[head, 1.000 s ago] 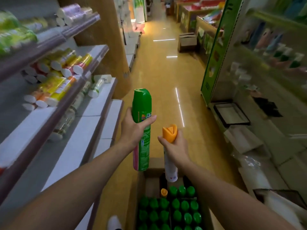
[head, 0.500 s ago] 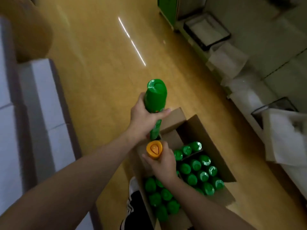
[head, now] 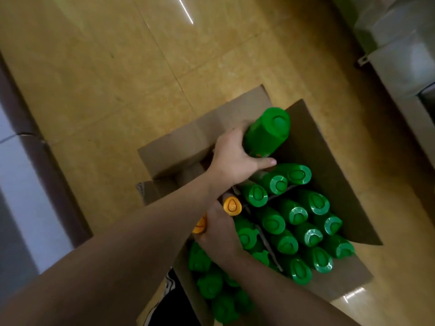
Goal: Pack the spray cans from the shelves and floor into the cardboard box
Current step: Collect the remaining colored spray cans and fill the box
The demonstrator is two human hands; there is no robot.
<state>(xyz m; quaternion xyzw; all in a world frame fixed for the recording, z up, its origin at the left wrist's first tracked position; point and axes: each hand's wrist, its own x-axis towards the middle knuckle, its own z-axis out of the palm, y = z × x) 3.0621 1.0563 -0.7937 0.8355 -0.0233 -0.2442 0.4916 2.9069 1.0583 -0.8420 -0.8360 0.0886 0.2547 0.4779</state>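
Your left hand is clenched around the body of a tall green spray can with a green plastic cap. The thumb lies straight across the near side of the can and the fingers wrap round the far side, out of sight. That can is tilted, with its cap towards the camera. It sits over the far corner of the open brown cardboard box, above the rows already packed. I cannot tell whether its base touches anything.

Your right hand is lower and nearer to you, back upward, with your left forearm crossing above it. It grips a spray can with an orange cap, which pokes out at the hand's left edge. The fingers themselves are hidden beneath the hand, so I cannot tell how tightly they close. This can is at the near-left side of the box, over the open top.

A second orange-capped can stands in the box just beyond your right knuckles, between your two hands. The rest of the box holds upright green-capped cans packed close in rows, caps up.

The box rests on a glossy tan tiled floor, its flaps folded outward. A black-and-white shoe shows by its near edge, and a white shelf base runs along the left.
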